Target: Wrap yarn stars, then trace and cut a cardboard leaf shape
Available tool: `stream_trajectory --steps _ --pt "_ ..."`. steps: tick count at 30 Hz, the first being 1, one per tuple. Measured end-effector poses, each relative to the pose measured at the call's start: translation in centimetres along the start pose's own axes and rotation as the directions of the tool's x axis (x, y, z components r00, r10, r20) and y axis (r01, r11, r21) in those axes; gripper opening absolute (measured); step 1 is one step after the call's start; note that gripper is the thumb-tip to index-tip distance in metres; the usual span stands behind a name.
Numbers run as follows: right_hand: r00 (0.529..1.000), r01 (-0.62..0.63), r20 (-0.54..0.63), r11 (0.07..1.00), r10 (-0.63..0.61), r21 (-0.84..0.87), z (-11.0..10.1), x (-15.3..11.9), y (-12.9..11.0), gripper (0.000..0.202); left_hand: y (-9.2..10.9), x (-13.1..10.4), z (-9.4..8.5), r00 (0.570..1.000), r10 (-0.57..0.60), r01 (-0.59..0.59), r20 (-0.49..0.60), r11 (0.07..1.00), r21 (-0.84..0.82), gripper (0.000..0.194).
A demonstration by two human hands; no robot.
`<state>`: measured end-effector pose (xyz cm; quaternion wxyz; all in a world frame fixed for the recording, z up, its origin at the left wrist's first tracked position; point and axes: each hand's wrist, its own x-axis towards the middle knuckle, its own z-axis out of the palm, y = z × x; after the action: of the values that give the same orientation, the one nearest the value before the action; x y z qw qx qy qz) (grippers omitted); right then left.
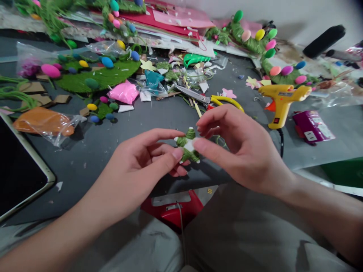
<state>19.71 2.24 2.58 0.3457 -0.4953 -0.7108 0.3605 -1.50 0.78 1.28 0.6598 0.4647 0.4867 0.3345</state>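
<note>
A small star (pixel 189 144) wrapped in green yarn, with a white middle and white tips, is held over the grey table. My left hand (pixel 150 155) pinches its left side between thumb and fingers. The thumb of my right hand (pixel 238 145) lies at the star's right side and covers one point. The other right fingers curl above it, with a gap between them and the thumb. A loop of thin green yarn (pixel 221 140) shows just under the right hand. Scissors with yellow handles (pixel 227 101) lie behind the hands.
A yellow glue gun (pixel 280 100) stands at the right, beside a purple box (pixel 313 126). At the left lie a tablet (pixel 22 170) and a bagged orange lump (pixel 42 121). Pink clay (pixel 124 91), paper scraps and green pieces with coloured egg shapes crowd the back.
</note>
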Motion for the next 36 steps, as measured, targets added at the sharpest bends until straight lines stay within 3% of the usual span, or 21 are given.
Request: stream_trajectory --steps 4,7,11,23,29,36 --pt "0.995 -0.075 0.073 0.995 0.069 0.070 -1.1 0.4 -0.2 0.018 0.2 0.0 0.0 0.999 -0.007 0.007 -0.034 1.000 0.006 0.025" --pt "0.975 -0.130 0.194 0.985 0.106 0.113 -1.7 0.4 0.0 0.025 0.3 0.0 0.0 0.998 0.004 -0.004 -0.056 1.000 0.016 0.024" --pt "0.960 -0.157 0.250 0.983 0.130 0.094 -2.2 0.3 0.6 0.036 0.1 0.1 -0.2 0.996 0.041 -0.035 -0.082 0.997 0.076 0.027" --pt "0.993 0.059 0.105 0.998 -0.057 -0.024 -2.0 0.2 -0.1 0.019 -0.2 0.0 -0.4 0.999 0.000 0.010 -0.053 0.982 0.187 0.037" --pt "0.990 0.073 0.122 0.997 -0.068 -0.033 -1.4 0.3 -0.3 0.010 0.1 0.0 -0.3 1.000 -0.018 0.021 -0.016 0.981 0.194 0.038" --pt "0.974 0.205 0.111 0.977 -0.197 -0.064 -0.9 0.4 0.0 0.007 -0.1 -0.3 -0.4 1.000 -0.001 0.002 -0.002 0.983 0.183 0.037"
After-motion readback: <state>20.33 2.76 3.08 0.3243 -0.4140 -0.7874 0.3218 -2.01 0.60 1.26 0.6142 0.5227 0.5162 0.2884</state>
